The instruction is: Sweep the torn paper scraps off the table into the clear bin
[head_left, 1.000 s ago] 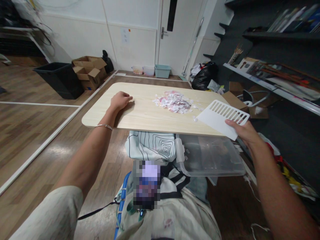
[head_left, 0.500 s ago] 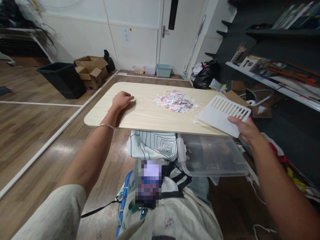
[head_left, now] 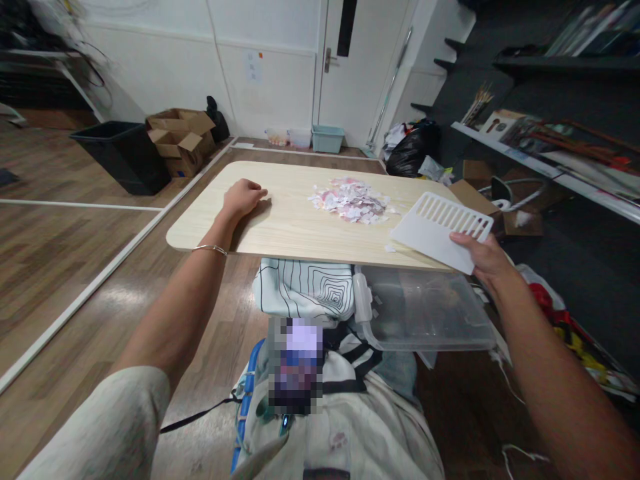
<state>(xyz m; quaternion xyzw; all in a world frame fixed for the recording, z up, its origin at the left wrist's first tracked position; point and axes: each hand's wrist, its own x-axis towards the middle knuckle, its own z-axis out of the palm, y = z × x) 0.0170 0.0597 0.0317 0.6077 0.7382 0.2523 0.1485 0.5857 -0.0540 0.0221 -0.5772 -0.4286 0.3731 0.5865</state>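
The right hand (head_left: 489, 257) grasps a white scraper (head_left: 425, 230) over the table (head_left: 285, 233); the left hand (head_left: 244, 198) is curled there, holding what I cannot tell. Most paper scraps (head_left: 350, 202) already lie in one heap mid-table; a stray piece (head_left: 390, 248) is not yet joined.

White scraper (head_left: 425, 233) (slotted along one edge), tilted, pale paper scraps (head_left: 351, 201) heaped nearby

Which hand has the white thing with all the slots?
The right hand. It grips the white slotted scraper at one end; the left hand is apart from it, curled at the tabletop.
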